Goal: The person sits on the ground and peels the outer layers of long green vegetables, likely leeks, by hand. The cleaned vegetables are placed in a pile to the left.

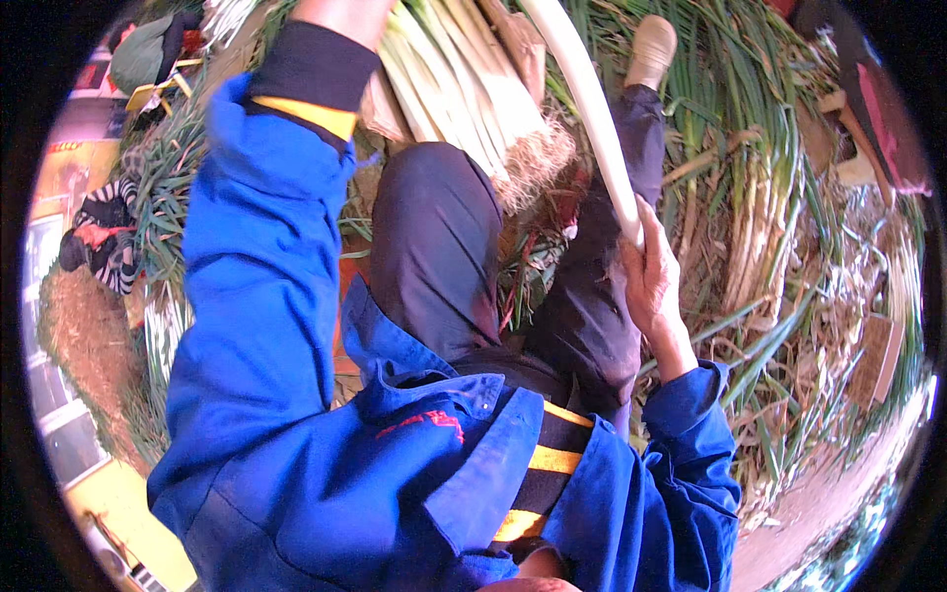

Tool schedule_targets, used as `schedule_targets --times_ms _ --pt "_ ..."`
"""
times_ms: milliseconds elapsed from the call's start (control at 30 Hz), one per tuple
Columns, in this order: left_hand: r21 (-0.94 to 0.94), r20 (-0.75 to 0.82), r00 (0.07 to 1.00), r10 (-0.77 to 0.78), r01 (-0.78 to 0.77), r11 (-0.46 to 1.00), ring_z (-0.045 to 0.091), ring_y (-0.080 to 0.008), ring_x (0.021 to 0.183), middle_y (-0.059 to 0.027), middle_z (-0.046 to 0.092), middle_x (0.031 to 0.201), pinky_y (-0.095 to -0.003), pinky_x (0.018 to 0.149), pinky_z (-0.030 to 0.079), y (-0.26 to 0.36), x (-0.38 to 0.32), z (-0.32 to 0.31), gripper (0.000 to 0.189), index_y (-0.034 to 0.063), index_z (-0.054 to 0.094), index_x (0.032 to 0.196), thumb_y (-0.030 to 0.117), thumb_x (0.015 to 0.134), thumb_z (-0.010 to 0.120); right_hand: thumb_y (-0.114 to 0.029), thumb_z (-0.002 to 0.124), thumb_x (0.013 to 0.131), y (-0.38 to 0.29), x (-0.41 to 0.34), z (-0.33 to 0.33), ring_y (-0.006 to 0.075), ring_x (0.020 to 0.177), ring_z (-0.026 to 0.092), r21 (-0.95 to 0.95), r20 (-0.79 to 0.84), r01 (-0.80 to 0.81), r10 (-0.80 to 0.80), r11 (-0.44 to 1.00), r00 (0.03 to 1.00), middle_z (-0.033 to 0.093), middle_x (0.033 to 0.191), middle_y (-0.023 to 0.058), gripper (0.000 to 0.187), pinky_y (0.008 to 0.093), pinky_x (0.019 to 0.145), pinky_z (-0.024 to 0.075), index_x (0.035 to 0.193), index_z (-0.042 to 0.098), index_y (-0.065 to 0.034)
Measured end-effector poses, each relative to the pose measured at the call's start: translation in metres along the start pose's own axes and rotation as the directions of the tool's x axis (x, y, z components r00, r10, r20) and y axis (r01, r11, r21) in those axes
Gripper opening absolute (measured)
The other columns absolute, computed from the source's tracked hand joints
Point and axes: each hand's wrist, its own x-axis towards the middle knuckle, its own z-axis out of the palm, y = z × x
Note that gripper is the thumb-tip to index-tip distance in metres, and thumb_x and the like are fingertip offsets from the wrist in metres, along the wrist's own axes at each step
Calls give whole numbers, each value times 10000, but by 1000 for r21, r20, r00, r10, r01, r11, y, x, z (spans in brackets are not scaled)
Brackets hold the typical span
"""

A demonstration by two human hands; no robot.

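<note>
My right hand [651, 270] is closed around the lower end of a long white leek or large green onion stalk [588, 96], which runs up past the top edge of the view. My left arm, in a blue sleeve with a black and yellow cuff, reaches up to the top edge, and the left hand lies out of view. Between the arm and that stalk rests a bundle of similar white stalks [459, 89], their brown roots [536, 159] pointing down toward my knees. The bundle lies on or against a piece of wood [525, 52].
Piles of green-leaved stalks [755, 222] lie at the right, with loose leaves and husks strewn below them. A wooden block [873, 359] sits at the far right. At the left, a person in striped sleeves [107, 237] is beside more leafy stalks [166, 192].
</note>
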Motion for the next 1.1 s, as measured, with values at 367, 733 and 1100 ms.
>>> schedule_targets --times_ms 367,733,1100 --pt "990 6 973 229 -39 138 556 -210 682 -94 602 809 -353 608 480 -88 77 -191 472 -9 567 1118 220 747 748 -91 518 854 41 117 174 466 903 573 -222 62 -50 65 974 996 533 1037 324 512 488 793 479 1349 416 -13" --pt "738 182 983 -9 -143 -660 166 -415 1397 -259 237 1487 -577 1102 176 -137 26 -254 874 138 199 1489 673 844 445 -236 693 777 11 87 106 320 847 590 -421 28 178 -183 890 983 589 947 152 398 433 725 477 1123 594 -68" --pt "809 300 945 131 -180 -559 221 -425 1370 -279 183 1484 -576 1059 257 -134 37 -230 894 209 297 1457 716 762 539 -287 626 828 250 -55 -4 376 944 608 -614 -422 -697 591 371 687 597 1014 214 361 460 814 504 1029 566 7"
